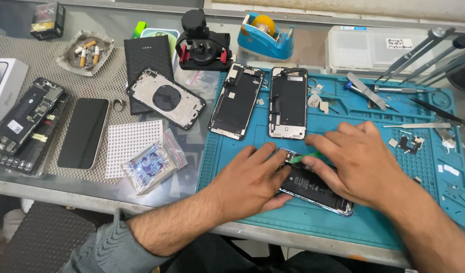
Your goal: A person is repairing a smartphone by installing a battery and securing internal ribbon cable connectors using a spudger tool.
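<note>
An opened phone body (pixel 313 188) with a black battery lies on the blue repair mat (pixel 374 222) near the front edge. My left hand (pixel 252 179) rests on its left end, fingers pressing it down. My right hand (pixel 356 159) covers its upper right part and pinches a small green pry tool (pixel 305 157) against the phone's top edge. Two detached phone screens (pixel 236 101) (pixel 288 102) lie face down side by side on the mat beyond my hands.
Left of the mat lie a phone back frame (pixel 165 98), a black phone (pixel 84 133), a gutted phone chassis (pixel 28 117), a mesh sheet (pixel 130 146) and a plastic bag (pixel 152 166). Tweezers and screwdrivers (pixel 419 50) sit right; a tape dispenser (pixel 265 35), ashtray (pixel 86 52) behind.
</note>
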